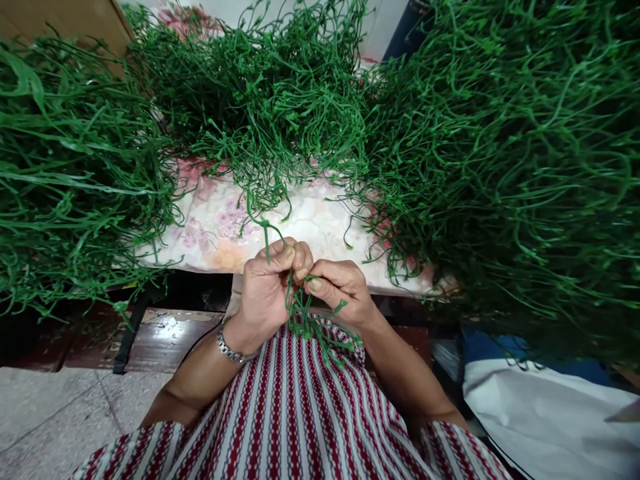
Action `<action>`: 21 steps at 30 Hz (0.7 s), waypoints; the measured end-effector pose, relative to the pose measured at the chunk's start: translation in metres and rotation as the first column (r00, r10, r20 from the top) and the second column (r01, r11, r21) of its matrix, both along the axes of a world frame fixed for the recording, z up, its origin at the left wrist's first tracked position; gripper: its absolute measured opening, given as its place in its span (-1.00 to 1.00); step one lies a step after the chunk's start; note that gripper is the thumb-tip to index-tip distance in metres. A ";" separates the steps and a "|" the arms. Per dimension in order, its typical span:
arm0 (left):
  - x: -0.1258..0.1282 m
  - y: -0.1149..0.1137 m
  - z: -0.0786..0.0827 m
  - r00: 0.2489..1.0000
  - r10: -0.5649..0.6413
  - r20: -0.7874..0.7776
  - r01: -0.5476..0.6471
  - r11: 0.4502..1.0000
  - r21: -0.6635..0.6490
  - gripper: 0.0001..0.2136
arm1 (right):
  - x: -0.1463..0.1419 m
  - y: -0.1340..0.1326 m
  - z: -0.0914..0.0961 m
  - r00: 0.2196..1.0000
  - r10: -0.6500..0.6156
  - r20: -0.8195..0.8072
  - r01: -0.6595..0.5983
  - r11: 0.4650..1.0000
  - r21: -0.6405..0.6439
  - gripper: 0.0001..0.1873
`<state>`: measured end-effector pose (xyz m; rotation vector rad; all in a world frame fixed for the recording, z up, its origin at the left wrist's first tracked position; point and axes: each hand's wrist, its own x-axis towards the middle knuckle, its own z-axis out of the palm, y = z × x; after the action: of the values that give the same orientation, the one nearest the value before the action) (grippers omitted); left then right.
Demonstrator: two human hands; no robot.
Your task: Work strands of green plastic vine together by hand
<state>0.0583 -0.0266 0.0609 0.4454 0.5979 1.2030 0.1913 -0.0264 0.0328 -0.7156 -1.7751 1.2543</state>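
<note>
My left hand [270, 287] pinches a thin green plastic stem [266, 230] between thumb and fingers; its forked end sticks up past the thumb. Close beside it, my right hand [343, 288] has thumb and forefinger closed on a green stem piece. Below and between the hands hangs a bunch of small branching green plastic stems [320, 330], with light green tips. The fingertips almost meet, so where the pieces join is hidden. A metal-band watch [231, 347] is on my left wrist.
Large heaps of green plastic stems lie at left [75, 173], at the back [270, 87] and at right [520, 167]. They rest on a floral cloth [215, 220]. A cardboard box [75, 27] stands back left; a white and blue bag [545, 400] lies low right.
</note>
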 end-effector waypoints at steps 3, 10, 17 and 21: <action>-0.003 0.003 -0.002 0.998 0.007 -0.064 -0.006 1.000 0.020 -0.78 | -0.001 -0.004 0.004 0.979 -0.089 0.181 0.072 0.992 0.103 -0.82; -0.008 0.003 0.000 0.992 -0.125 0.020 0.126 0.989 -0.073 -0.71 | -0.003 -0.009 0.004 0.974 -0.082 0.213 0.032 0.974 0.226 -0.82; -0.012 -0.003 0.000 0.998 -0.049 0.048 0.052 0.997 -0.053 -0.75 | -0.003 -0.008 -0.001 1.000 -0.001 0.017 -0.001 0.992 0.130 -0.78; -0.031 0.009 0.009 0.979 0.200 0.045 -0.202 0.979 0.036 -0.72 | 0.004 -0.015 -0.007 0.985 0.058 -0.162 -0.053 0.998 0.035 -0.74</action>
<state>0.0269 -0.0175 0.0701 0.3997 0.5945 1.4161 0.1951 -0.0411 0.0254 -0.5330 -1.6867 1.2824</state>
